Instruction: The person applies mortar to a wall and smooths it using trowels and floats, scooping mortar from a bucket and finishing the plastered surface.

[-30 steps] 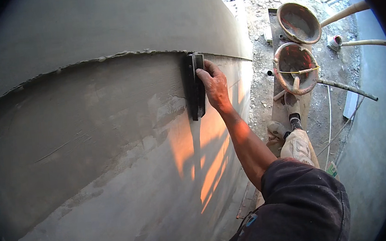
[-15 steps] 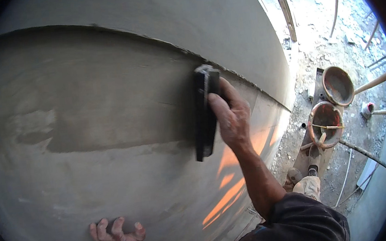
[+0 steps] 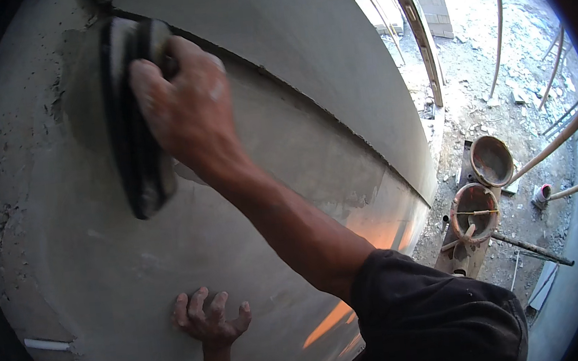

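Clamping a long dark float (image 3: 138,146), my right grip (image 3: 188,110) has the thumb on the near side and the fingers wrapped around the handle. The float stands upright-ish along the wall (image 3: 117,273), its top end near the raised plaster edge (image 3: 328,117); blur keeps me from telling whether its face fully touches. My left grip (image 3: 212,320) holds nothing: its fingers are spread and curled, lower down by the same wall.

From here, I judge a tilted float could dig a groove, since one long edge would bite into any plaster still soft. Its top end could also snag the raised edge and chip it. Grit from the pitted strip (image 3: 8,228) on my left might drag scratches across the smooth area, and my spread fingertips could dent it if I lean on them.

Farther out to my right, two round buckets sit along a plank (image 3: 464,261). The far bucket (image 3: 501,150) shows a dull grey-brown inside; how much mix it holds, I can't tell. The near bucket (image 3: 475,195) has a carrying handle (image 3: 480,212) across its mouth and a pale wooden tool handle (image 3: 471,231) inside.
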A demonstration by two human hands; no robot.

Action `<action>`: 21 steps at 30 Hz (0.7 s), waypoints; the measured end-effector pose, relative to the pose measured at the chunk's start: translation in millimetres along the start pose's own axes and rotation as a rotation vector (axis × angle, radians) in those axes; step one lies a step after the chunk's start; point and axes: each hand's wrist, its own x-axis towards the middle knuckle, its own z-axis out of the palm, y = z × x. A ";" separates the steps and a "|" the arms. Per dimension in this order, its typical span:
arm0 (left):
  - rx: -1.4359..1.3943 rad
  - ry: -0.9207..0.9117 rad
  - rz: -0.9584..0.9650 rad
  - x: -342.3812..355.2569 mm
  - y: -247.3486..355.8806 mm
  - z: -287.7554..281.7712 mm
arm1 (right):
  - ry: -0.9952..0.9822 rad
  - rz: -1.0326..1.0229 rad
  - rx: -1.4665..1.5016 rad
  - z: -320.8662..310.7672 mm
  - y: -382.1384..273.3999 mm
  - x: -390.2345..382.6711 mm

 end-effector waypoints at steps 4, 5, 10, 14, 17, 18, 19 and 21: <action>0.003 0.042 -0.020 2.8 1.3 3.1 | -0.100 -0.052 0.240 26.3 -30.1 15.2; 0.010 0.040 -0.016 3.6 1.8 3.0 | -0.195 0.021 0.400 27.6 -34.7 14.6; -0.002 0.020 -0.013 -2.8 -1.8 2.6 | -0.498 -0.047 0.135 -30.4 -22.5 -37.2; 0.009 0.032 -0.014 1.4 -0.4 1.0 | -0.445 -0.125 -0.141 -106.5 27.3 -72.9; 0.010 0.038 -0.021 1.0 0.5 1.4 | -0.340 -0.226 -0.404 -136.6 52.8 -65.6; 0.015 0.037 -0.027 0.1 0.1 1.0 | -0.343 -0.221 -0.407 -136.4 61.5 -61.0; 0.007 0.038 -0.026 0.4 0.5 2.5 | -0.298 -0.293 -0.472 -136.9 69.0 -51.9; -0.017 0.032 -0.034 -0.7 1.6 4.2 | -0.253 -0.364 -0.543 -137.3 77.7 -39.5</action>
